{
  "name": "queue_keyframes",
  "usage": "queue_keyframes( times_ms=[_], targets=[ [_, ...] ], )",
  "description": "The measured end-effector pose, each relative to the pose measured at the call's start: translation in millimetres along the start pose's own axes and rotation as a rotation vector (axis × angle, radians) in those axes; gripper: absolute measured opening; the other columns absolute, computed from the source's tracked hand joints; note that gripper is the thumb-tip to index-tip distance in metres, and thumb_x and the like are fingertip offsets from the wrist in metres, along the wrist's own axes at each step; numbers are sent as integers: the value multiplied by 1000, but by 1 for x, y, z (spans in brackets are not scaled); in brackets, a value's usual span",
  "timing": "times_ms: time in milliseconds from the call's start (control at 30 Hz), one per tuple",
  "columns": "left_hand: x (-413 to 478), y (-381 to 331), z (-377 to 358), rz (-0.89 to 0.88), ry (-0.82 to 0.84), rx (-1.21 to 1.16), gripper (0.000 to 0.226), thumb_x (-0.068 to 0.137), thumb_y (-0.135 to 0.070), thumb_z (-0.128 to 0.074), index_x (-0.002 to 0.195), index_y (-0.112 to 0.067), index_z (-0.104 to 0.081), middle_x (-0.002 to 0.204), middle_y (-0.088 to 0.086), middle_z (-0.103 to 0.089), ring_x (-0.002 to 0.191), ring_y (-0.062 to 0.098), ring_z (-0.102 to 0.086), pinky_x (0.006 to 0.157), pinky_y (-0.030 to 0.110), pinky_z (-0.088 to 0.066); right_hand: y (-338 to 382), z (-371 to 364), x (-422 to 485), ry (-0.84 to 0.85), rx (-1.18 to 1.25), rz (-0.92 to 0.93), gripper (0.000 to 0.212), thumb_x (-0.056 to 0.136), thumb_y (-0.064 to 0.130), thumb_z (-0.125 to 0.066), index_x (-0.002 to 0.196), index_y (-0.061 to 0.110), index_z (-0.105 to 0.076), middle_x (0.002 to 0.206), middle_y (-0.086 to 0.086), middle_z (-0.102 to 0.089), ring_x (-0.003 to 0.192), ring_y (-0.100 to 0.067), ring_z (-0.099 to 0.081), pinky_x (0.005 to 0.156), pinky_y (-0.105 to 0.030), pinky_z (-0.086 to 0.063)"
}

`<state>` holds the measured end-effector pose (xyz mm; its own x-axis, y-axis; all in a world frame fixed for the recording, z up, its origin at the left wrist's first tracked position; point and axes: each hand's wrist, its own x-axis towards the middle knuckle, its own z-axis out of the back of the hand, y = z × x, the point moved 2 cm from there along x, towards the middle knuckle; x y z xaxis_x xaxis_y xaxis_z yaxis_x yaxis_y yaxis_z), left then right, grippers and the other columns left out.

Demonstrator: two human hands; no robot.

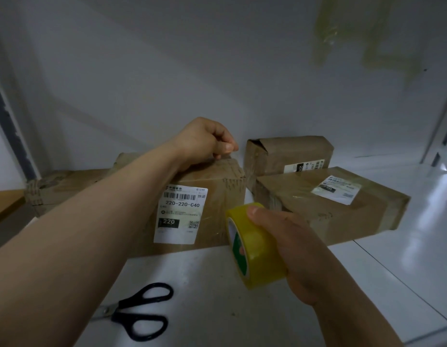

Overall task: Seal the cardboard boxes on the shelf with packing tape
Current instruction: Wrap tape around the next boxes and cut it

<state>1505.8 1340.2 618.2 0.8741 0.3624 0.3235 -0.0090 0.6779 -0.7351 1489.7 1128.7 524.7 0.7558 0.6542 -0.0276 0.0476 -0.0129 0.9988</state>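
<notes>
Yellow packing-tape roll (257, 246) gripped in the right hand (292, 249); left hand (202, 141) pinches, seemingly, a clear strip's end atop the labelled brown cardboard box (217, 196) on the white shelf (212, 284). Sealing looks barely begun.

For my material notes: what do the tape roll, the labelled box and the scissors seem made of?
Tape roll: glossy translucent yellow plastic film, by its sheen. Labelled box: matte brown cardboard, creased edges, white paper label. Scissors: black handles, probably plastic; blades grey and shiny, likely metal.
</notes>
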Motion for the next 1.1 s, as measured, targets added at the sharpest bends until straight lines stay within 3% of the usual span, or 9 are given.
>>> queue_keyframes(
  times_ms=[167, 267, 433, 567, 633, 800, 967, 1033, 1100],
  targets=[
    [0, 4, -1, -12, -10, 46, 10, 93, -3, -68, 93, -11, -75, 96, 6, -76, 66, 3, -63, 63, 12, -53, -4, -2, 4, 4, -6, 0, 23, 96, 38, -57, 90, 19, -68, 65, 4, -74, 57, -7, -70, 58, -25, -53],
    [1, 5, -2, -32, -15, 130, 10, 93, -9, -70, 96, -15, -77, 96, -1, -76, 86, 5, -69, 73, 13, -53, -7, 0, 9, -2, -9, 8, 23, 97, 38, -57, 89, 19, -69, 66, 3, -74, 57, -8, -70, 62, -27, -54],
    [4, 9, -6, -53, -47, 330, 6, 90, -23, -73, 91, -28, -77, 92, -17, -72, 102, 9, -64, 111, 45, -40, -10, 1, 14, 17, -5, -6, 26, 96, 39, -57, 90, 18, -70, 67, 0, -74, 57, -9, -70, 56, -24, -54],
    [2, 5, -7, -49, -48, 402, 8, 90, -26, -73, 96, -29, -78, 101, -12, -73, 107, 13, -63, 112, 46, -38, -16, 1, 19, 23, 8, -22, 30, 96, 38, -58, 103, 12, -71, 71, -4, -75, 61, -13, -71, 57, -25, -55],
    [1, 4, -8, -39, -59, 453, 12, 90, -29, -73, 102, -31, -77, 110, -10, -72, 113, 14, -60, 113, 45, -36, -16, 1, 20, 20, 3, -17, 31, 97, 38, -57, 97, 11, -73, 73, -6, -75, 62, -14, -71, 62, -28, -55],
    [0, 1, -3, 52, -129, 617, 71, 82, -53, -77, 143, -35, -48, 145, 10, -37, 132, 30, -44, 113, 47, -37, -19, 2, 21, 30, -4, -10, 29, 97, 37, -58, 86, 15, -73, 71, -4, -75, 61, -14, -71, 61, -28, -54],
    [4, 12, -4, 230, -85, 621, 49, 99, -36, -58, 144, -23, -46, 149, 15, -35, 130, 36, -48, 110, 44, -39, -18, -1, 24, 17, -53, -36, 40, 89, 50, -62, 84, 14, -78, 85, -11, -76, 81, -25, -71, 85, -47, -56],
    [4, 11, 0, 184, -139, 635, 42, 102, -27, -52, 143, -18, -48, 146, 15, -39, 128, 35, -50, 108, 43, -41, -21, -2, 26, 12, -75, -56, 49, 80, 61, -66, 93, 15, -77, 94, -11, -76, 91, -28, -71, 91, -52, -55],
    [-2, -2, 2, 18, -142, 612, 39, 104, -24, -49, 142, -16, -51, 142, 13, -47, 127, 31, -52, 106, 39, -42, -25, -2, 28, 31, -83, -51, 44, 88, 54, -64, 95, 12, -76, 89, -11, -77, 85, -26, -72, 91, -50, -55]
  ],
)
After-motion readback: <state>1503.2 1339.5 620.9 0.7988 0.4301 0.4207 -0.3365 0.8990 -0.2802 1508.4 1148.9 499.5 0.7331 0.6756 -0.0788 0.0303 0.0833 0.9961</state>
